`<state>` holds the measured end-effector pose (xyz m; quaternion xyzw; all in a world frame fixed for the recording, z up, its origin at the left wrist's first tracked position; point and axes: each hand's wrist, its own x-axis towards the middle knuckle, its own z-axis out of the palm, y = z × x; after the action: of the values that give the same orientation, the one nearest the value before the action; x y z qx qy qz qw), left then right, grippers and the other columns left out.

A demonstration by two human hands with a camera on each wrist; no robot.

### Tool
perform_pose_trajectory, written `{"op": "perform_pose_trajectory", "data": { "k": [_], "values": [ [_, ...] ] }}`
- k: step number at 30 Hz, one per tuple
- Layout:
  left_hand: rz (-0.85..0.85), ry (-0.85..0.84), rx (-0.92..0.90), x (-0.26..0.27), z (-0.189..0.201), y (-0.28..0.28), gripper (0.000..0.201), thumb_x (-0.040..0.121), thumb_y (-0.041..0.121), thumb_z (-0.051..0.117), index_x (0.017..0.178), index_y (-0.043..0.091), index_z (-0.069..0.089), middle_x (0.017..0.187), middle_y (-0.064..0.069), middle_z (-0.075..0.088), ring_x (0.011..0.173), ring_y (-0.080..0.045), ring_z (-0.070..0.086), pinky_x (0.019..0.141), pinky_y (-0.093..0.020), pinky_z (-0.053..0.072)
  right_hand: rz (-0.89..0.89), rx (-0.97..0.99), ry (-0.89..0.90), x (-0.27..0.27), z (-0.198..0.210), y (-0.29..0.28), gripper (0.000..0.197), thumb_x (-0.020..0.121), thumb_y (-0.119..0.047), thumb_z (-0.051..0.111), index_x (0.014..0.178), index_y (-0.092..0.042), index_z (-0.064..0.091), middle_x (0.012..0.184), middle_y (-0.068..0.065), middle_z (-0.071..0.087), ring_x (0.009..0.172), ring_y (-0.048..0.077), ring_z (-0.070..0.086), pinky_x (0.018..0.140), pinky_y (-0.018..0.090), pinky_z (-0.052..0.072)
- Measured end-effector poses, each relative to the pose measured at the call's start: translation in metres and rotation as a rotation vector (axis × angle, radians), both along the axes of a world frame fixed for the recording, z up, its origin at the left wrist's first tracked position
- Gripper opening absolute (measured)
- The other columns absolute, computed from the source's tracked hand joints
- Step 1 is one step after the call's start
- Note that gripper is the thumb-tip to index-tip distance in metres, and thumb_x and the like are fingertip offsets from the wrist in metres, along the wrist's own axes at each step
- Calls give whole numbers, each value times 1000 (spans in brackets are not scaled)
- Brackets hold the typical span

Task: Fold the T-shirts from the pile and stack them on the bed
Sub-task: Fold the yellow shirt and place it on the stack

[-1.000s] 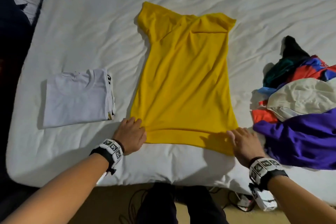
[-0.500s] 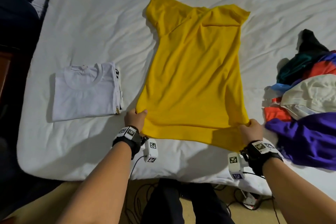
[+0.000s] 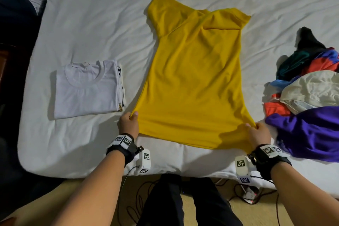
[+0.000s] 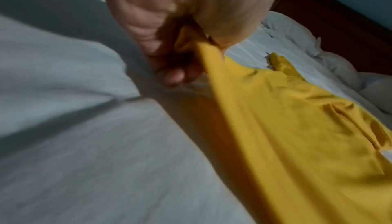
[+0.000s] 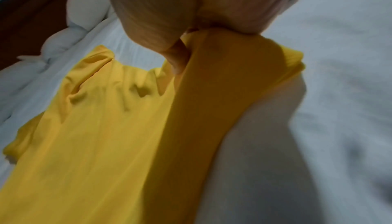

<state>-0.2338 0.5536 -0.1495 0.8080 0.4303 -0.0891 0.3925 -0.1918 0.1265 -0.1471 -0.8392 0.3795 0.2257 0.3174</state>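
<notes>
While each fingertip is buried in cloth, the left hand (image 3: 128, 124) and right hand (image 3: 257, 135) pinch the hem corners of the yellow T-shirt (image 3: 194, 82), spread on the bed (image 3: 91, 14) between the folded white T-shirt (image 3: 86, 88) and the frame-cropped pile (image 3: 310, 93).

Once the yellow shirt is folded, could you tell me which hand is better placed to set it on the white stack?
Left hand: it holds the yellow shirt beside the folded white stack; the right hand is farther.

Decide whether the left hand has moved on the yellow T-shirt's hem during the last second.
Yes. The left hand, earlier resting flat on the bed beside the yellow T-shirt, now pinches its hem corner, lifted.
</notes>
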Motion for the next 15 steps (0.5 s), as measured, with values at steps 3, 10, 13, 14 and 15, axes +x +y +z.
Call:
{"op": "perform_pose_trajectory", "data": {
  "k": [3,10,13,14,15],
  "values": [
    [-67,40,50,-7,4,-1,33,108,25,47,80,9,41,87,-25,55,84,-39,53,69,-41,36,10,-36,-14,-5,13,8,28,97,-19,64,119,-2,59,109,24,63,112,41,59,89,41,40],
    [-267,276,201,-34,-5,16,35,110,35,35,123,9,54,116,-23,64,108,-44,60,79,-49,45,92,-136,25,-44,5,6,39,98,-33,62,122,-8,45,117,26,63,104,45,62,81,45,42],
    [-344,310,263,-36,-7,18,37,110,37,31,125,9,50,114,-23,64,104,-44,61,77,-47,43,106,-169,-4,-50,2,7,36,99,-35,59,119,-10,42,120,26,59,104,47,61,83,49,43],
    [-356,318,287,-36,-6,17,37,111,37,30,124,8,49,112,-24,65,103,-44,61,75,-46,41,116,-190,4,-52,1,8,37,100,-38,58,119,-10,42,123,25,57,106,47,60,84,51,43],
    [-366,321,321,-35,-3,15,35,111,35,31,123,7,48,112,-24,65,103,-44,61,74,-46,40,134,-230,10,-54,1,8,40,99,-40,57,121,-10,43,126,25,54,110,48,58,88,54,43]
  ]
}}
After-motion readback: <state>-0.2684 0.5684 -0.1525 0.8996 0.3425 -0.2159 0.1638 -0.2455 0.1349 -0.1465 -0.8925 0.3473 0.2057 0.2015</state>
